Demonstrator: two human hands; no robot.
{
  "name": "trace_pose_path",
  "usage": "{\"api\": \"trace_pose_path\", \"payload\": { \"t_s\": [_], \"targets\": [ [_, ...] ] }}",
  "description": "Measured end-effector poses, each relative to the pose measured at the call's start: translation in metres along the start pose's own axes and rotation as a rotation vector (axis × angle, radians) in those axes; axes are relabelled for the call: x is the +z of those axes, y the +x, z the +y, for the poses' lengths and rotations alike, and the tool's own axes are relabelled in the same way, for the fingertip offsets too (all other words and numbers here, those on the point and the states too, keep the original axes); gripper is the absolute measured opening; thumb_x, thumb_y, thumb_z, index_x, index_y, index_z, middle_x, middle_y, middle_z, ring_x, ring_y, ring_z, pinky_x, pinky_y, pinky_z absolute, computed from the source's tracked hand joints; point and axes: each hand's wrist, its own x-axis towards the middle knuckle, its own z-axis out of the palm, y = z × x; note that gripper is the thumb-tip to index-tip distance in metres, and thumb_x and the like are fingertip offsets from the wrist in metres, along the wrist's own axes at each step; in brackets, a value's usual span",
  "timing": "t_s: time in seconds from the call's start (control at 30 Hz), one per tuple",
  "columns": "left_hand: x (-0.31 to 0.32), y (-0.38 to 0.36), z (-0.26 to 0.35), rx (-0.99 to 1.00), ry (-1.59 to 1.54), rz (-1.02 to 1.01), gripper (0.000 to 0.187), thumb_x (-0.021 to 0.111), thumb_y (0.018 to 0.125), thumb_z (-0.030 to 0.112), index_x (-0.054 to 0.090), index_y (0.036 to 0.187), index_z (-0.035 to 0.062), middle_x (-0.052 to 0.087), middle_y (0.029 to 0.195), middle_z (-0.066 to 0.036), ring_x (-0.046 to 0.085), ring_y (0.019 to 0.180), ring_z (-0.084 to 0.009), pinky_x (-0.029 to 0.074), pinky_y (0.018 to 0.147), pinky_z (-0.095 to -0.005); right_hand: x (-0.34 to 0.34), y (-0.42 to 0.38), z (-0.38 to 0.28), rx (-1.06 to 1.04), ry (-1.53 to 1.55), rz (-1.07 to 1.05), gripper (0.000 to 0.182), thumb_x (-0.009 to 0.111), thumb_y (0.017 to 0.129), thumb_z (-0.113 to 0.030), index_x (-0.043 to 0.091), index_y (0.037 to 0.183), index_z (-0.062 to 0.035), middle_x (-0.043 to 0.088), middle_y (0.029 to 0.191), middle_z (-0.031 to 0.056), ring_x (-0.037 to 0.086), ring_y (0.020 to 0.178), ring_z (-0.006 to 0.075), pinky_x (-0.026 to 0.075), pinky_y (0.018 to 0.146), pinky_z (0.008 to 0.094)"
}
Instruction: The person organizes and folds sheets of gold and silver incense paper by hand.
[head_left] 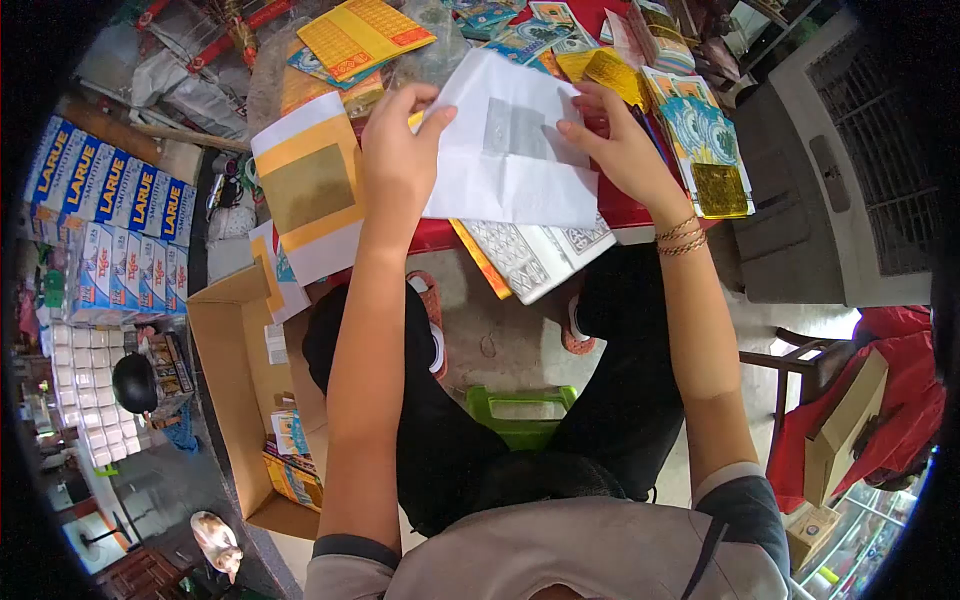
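hands grip one white sheet (510,150) with a silver square above the red tabletop's (625,208) near edge: left hand (398,150) pinches its left edge, right hand (615,140) its right. cartons (105,180) reading "larue" and "tiger" are stacked at left, beside an open box (235,380).

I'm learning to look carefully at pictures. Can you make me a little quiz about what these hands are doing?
1. True or false: both hands hold the white paper sheet.
2. Which wrist wears the gold bracelets? A) left B) right C) both
3. Fill in: the open cardboard box sits on the person's ____ side.

Key:
1. True. The left hand grips its left edge and the right hand its right edge, above the red table.
2. B.
3. Left.
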Motion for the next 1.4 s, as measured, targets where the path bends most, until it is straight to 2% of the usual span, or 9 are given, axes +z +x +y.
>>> {"api": "trace_pose_path", "payload": {
  "t_s": [0.1, 0.17, 0.3, 0.37, 0.43, 0.5, 0.9, 1.1, 1.4],
  "targets": [
    [0.005, 0.016, 0.006, 0.119, 0.008, 0.079, 0.026, 0.072, 0.079, 0.017, 0.063, 0.094, -0.0021, 0.064, 0.094, -0.012, 0.061, 0.087, -0.0253, 0.046, 0.08, -0.0326, -0.003, 0.002, 0.002, 0.126, 0.178, 0.105, 0.066, 0.07, 0.082, -0.027, 0.038, 0.131, 0.0031, 0.054, 0.121, 0.0225, 0.054, 0.111, 0.0271, 0.044, 0.094, 0.034],
    [0.012, 0.026, 0.003, 0.418, 0.138, 0.309, 0.022, 0.072, 0.079, 0.016, 0.064, 0.091, 0.0001, 0.063, 0.097, -0.011, 0.06, 0.088, -0.0283, 0.045, 0.082, -0.0333, -0.004, 0.004, 0.002, 0.169, 0.453, 0.189, 0.069, 0.07, 0.083, -0.025, 0.032, 0.134, 0.0039, 0.053, 0.123, 0.0209, 0.053, 0.112, 0.0251, 0.044, 0.094, 0.0322],
    [0.002, 0.025, 0.01, 0.478, 0.213, 0.381, 0.02, 0.07, 0.082, 0.015, 0.062, 0.093, 0.0004, 0.063, 0.103, -0.01, 0.059, 0.092, -0.0234, 0.044, 0.085, -0.0309, -0.011, 0.002, -0.002, 0.208, 0.613, 0.197, 0.067, 0.069, 0.083, -0.017, 0.032, 0.134, 0.0056, 0.06, 0.113, 0.0154, 0.057, 0.104, 0.0179, 0.044, 0.091, 0.0273],
    [-0.003, 0.021, 0.012, 0.016, -0.435, 0.144, 0.02, 0.067, 0.085, 0.016, 0.06, 0.098, 0.0017, 0.063, 0.104, -0.009, 0.059, 0.093, -0.0198, 0.044, 0.084, -0.0293, -0.013, 0.003, -0.005, 0.193, 0.658, 0.193, 0.062, 0.07, 0.082, -0.016, 0.038, 0.131, 0.0064, 0.063, 0.105, 0.0113, 0.059, 0.097, 0.0143, 0.044, 0.089, 0.0257],
    [-0.009, 0.013, 0.015, 0.065, -0.622, 0.084, 0.028, 0.064, 0.089, 0.016, 0.054, 0.106, -0.0032, 0.063, 0.105, -0.01, 0.057, 0.096, -0.0127, 0.043, 0.085, -0.0249, -0.012, 0.004, -0.008, 0.172, 0.649, 0.136, 0.05, 0.069, 0.084, -0.018, 0.049, 0.124, 0.0042, 0.063, 0.101, 0.0071, 0.059, 0.093, 0.0124, 0.045, 0.086, 0.0244],
    [-0.015, 0.005, 0.009, -0.173, -0.816, -0.044, 0.031, 0.063, 0.089, 0.015, 0.051, 0.111, -0.0048, 0.063, 0.103, -0.011, 0.057, 0.096, -0.0123, 0.043, 0.085, -0.0243, -0.014, 0.003, -0.012, 0.179, 0.631, 0.084, 0.045, 0.068, 0.085, -0.02, 0.053, 0.12, 0.0027, 0.063, 0.098, 0.0052, 0.058, 0.091, 0.011, 0.044, 0.084, 0.0232],
    [-0.04, -0.012, 0.0, -0.408, -0.631, -0.406, 0.035, 0.063, 0.088, 0.019, 0.053, 0.116, 0.0008, 0.067, 0.098, -0.009, 0.062, 0.079, -0.0084, 0.045, 0.063, -0.0195, -0.005, 0.009, -0.007, 0.196, 0.423, -0.184, 0.039, 0.065, 0.087, -0.028, 0.06, 0.115, -0.002, 0.064, 0.09, 0.0024, 0.057, 0.082, 0.008, 0.044, 0.074, 0.0217],
    [-0.038, -0.012, -0.005, -0.4, -0.653, -0.262, 0.036, 0.066, 0.085, 0.014, 0.054, 0.117, 0.0, 0.068, 0.095, -0.008, 0.062, 0.078, -0.0082, 0.043, 0.059, -0.0189, -0.004, 0.011, -0.012, 0.179, 0.494, -0.195, 0.042, 0.065, 0.087, -0.025, 0.057, 0.122, -0.0029, 0.065, 0.094, 0.0013, 0.058, 0.081, 0.0074, 0.045, 0.074, 0.0218],
    [-0.049, -0.009, -0.004, -0.505, -0.755, -0.33, 0.034, 0.065, 0.087, 0.013, 0.053, 0.115, -0.0013, 0.064, 0.104, -0.011, 0.063, 0.088, -0.013, 0.053, 0.076, -0.0255, -0.021, 0.008, -0.006, 0.216, 0.607, -0.278, 0.037, 0.062, 0.09, -0.025, 0.058, 0.12, -0.0051, 0.065, 0.097, -0.0004, 0.06, 0.086, 0.0063, 0.047, 0.078, 0.0216]
  ]
}}
